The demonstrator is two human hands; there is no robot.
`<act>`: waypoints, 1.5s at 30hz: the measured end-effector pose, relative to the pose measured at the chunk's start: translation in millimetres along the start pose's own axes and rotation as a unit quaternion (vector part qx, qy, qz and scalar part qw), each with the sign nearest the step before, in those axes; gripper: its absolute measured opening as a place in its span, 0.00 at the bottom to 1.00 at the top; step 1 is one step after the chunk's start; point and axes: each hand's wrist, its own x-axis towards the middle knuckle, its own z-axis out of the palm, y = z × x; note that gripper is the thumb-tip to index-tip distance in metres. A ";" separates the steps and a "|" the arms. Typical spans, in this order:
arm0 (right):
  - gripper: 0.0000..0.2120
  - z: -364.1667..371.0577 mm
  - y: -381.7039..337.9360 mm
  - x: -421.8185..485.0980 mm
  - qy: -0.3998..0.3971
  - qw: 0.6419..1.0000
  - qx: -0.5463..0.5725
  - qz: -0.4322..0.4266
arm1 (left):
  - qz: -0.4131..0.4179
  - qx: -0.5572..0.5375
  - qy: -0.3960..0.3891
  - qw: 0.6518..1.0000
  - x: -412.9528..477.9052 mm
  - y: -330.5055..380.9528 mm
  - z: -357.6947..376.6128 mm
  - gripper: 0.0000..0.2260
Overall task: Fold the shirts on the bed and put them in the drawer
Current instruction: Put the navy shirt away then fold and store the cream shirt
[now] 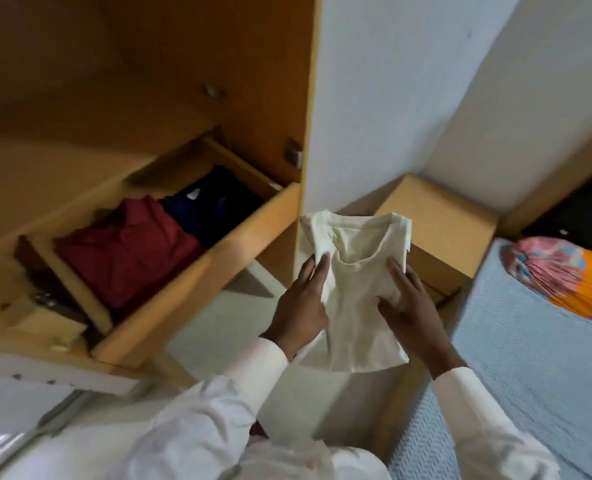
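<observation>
Fingers (317, 268) of the left hand (299, 306) spread along the left edge of a folded cream cotton T-shirt (355, 271), thumb hidden behind the cloth; fingers of the right hand (410, 306) lie likewise on its right edge, thumb pressed on the front. Both hands clamp the shirt between them, in the air, above pale floor. Both wrists in white long sleeves (460, 410).

Shirt: folded to a rough rectangle, round neckline facing up and away from the person, soft creases running down the middle, lower hem hanging loose.

Shirt sits just right of the open light-wood drawer (197, 275) of a wardrobe, not over it. Drawer holds a folded maroon shirt (125, 258) and, beside it toward the back, a folded dark navy shirt (204, 206).

Right: bed with pale blue textured cover (529, 341), a pink-and-orange bundle of cloth (571, 275) on it. Light-wood bedside cabinet (439, 216) behind the shirt.
</observation>
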 end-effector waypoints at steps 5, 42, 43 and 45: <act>0.40 40.4 -68.8 72.8 -0.064 0.995 0.001 -0.080 | -0.009 -0.010 0.107 0.994 13.5 -54.6 -80.0 0.41; 0.32 261.2 -191.9 431.7 -0.332 0.815 -0.426 -0.212 | -0.355 -0.125 0.143 0.915 184.7 -299.5 -132.5 0.40; 0.31 263.1 -193.8 422.4 -0.294 0.820 -0.439 -0.222 | -0.360 -0.124 0.136 0.915 185.2 -300.0 -131.3 0.40; 0.34 267.5 -193.5 406.9 -0.276 0.833 -0.427 -0.217 | -0.365 -0.119 0.130 0.914 187.6 -300.1 -132.5 0.40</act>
